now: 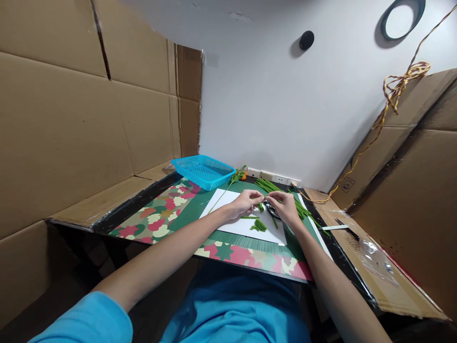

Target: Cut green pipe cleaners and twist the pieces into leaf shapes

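Light: moderate, soft, seemingly from upper right | Shadows: left of black knob [306, 40] on white wall [250, 105]; deep beneath tabletop [157, 214] | Glare: glints on plastic bag [377, 261] | Lens: wide-angle, cardboard [60, 119] stretched toward edges | Focus: green stems [268, 186] slightly soft

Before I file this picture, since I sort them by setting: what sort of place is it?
Probably a makeshift craft corner indoors: cardboard panels stand on both sides of a table, which holds fuzzy green stems and a blue basket.
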`<action>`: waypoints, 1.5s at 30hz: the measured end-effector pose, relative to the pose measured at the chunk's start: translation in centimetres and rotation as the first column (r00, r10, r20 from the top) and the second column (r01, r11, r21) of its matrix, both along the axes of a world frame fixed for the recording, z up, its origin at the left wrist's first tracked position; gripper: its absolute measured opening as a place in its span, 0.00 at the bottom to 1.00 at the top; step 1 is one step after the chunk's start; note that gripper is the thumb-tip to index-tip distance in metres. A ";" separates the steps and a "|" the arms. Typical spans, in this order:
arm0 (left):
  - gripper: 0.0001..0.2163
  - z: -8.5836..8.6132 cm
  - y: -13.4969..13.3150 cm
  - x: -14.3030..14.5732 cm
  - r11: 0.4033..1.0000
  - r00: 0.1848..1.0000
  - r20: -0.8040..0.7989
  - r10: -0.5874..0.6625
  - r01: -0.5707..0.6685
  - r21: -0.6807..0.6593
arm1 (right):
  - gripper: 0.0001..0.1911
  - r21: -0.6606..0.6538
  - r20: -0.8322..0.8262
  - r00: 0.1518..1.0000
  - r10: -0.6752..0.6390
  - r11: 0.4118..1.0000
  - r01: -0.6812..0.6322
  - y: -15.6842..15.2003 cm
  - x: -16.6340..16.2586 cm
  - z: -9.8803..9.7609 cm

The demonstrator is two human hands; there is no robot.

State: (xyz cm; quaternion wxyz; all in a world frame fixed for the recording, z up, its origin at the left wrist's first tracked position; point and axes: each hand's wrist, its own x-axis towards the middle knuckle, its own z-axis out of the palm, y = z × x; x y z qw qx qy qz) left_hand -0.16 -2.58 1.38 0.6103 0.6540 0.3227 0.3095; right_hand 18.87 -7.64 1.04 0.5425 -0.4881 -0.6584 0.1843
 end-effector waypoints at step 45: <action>0.09 -0.4 0.7 0.6 0.745 0.971 -0.128 0.201 -0.067 0.663 | 0.06 0.132 0.481 0.856 -0.188 0.981 0.141 -0.5 -0.5 -0.9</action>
